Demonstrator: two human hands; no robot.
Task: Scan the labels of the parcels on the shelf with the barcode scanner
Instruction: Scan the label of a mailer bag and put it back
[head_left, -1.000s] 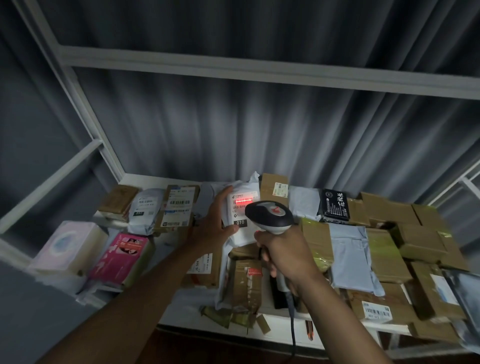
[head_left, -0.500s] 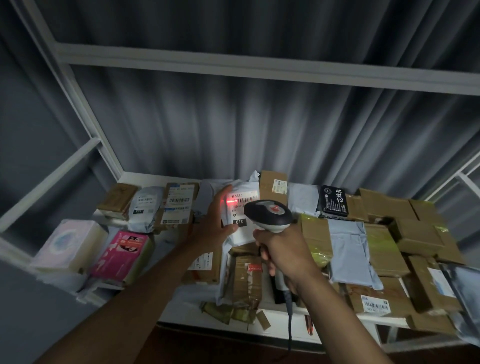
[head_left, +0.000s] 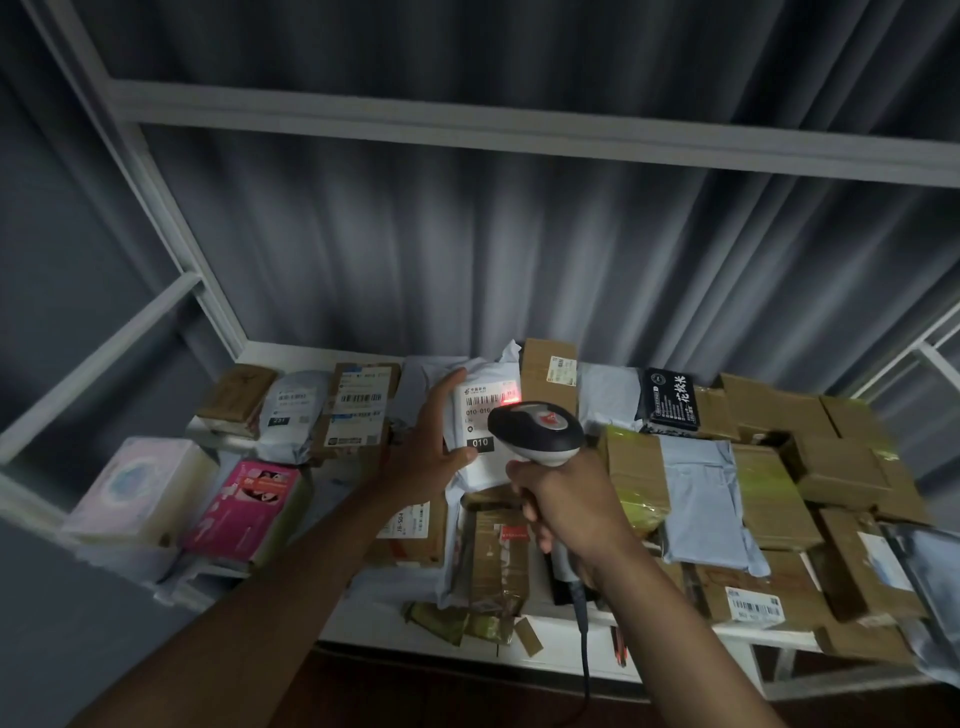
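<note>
My left hand (head_left: 428, 447) holds a white poly-bag parcel (head_left: 485, 467) tilted up at the middle of the white shelf (head_left: 291, 353), thumb on its front below the label (head_left: 480, 410). My right hand (head_left: 569, 506) grips the handle of a grey and black barcode scanner (head_left: 535, 434), whose head sits just in front of that label. A red light spot lies on the label's right end, beside the barcode. The scanner's cable hangs down past the shelf's front edge.
Many brown cardboard parcels (head_left: 769, 488) and grey bags (head_left: 701, 493) cover the shelf's right half. At the left lie a pink box (head_left: 249, 506), a pale tissue pack (head_left: 140, 480) and labelled parcels (head_left: 358, 410). A white frame bar (head_left: 519, 130) crosses overhead, with a grey curtain behind.
The red scan light has shrunk from a broad bar to a spot and moved from the label's left to its right end. Both hands have stayed almost in place.
</note>
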